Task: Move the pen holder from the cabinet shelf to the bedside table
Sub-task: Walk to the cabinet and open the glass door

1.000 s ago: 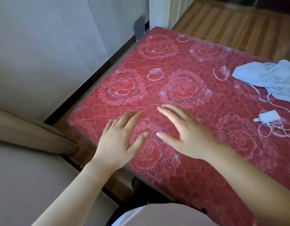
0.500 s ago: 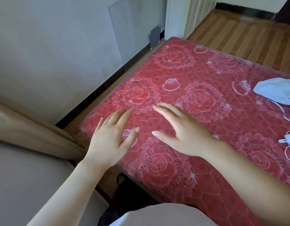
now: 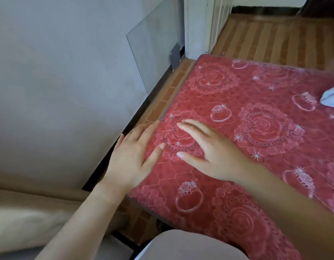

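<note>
No pen holder, cabinet shelf or bedside table shows in the head view. My left hand (image 3: 133, 158) is held out flat, palm down, fingers spread, over the left edge of a red rose-patterned mattress (image 3: 256, 113). My right hand (image 3: 211, 154) is beside it, also flat and empty, hovering over the mattress. The two hands are a small gap apart.
A grey wall (image 3: 59, 81) runs along the left with a glass pane (image 3: 154, 53) leaning on it. A strip of brick-patterned floor (image 3: 162, 102) lies between wall and mattress. A beige cushion (image 3: 31, 212) sits at the lower left, wooden flooring (image 3: 275, 40) beyond, pale cloth (image 3: 333, 94) at the right edge.
The view has swung left: the mattress shifted right, the cloth and charger cable slid out of frame, and more wall and glass pane came into sight. Both hands stay open and empty.
</note>
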A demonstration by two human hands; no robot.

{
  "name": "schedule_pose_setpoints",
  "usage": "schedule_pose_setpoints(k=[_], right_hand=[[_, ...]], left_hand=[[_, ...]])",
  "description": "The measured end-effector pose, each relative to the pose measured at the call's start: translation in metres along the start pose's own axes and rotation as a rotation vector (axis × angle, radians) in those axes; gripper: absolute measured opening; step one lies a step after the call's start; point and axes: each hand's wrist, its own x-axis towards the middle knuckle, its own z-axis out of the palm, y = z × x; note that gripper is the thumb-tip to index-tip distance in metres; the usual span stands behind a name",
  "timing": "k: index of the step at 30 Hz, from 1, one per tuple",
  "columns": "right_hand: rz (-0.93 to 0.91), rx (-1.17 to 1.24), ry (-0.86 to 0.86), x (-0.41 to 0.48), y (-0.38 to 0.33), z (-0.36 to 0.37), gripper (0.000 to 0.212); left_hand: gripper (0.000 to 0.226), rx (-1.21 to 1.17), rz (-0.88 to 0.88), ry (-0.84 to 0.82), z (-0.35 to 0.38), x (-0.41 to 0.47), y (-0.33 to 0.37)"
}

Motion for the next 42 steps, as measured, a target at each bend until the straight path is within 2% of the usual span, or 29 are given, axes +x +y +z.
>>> schedule_pose_setpoints(k=[6, 17, 24, 28, 32, 42], right_hand=[[-0.006, -0.001, 0.036, 0.055, -0.025, 0.013, 0.066], [-0.009, -0.071, -0.034, 0.119, -0.024, 0.043, 0.068], [0.098, -0.121, 0.026, 0.197, -0.049, 0.074, 0.070], [0.174, -0.056, 0.096, 0.254, -0.078, 0.106, 0.077], [0.192, -0.042, 0.147, 0.309, -0.114, 0.128, 0.075], [0.175, -0.044, 0.148, 0.369, -0.145, 0.155, 0.072]], left_hand=[[0.057, -0.014, 0.046, 0.007, -0.021, 0.023, -0.045], [0.060, -0.067, 0.014, -0.003, -0.009, 0.048, -0.118], [0.061, -0.087, 0.106, -0.052, -0.029, 0.106, -0.212], [0.061, -0.056, 0.181, -0.085, -0.056, 0.140, -0.278], [0.063, -0.043, 0.222, -0.114, -0.082, 0.164, -0.332], [0.072, -0.070, 0.170, -0.101, -0.108, 0.172, -0.392]])
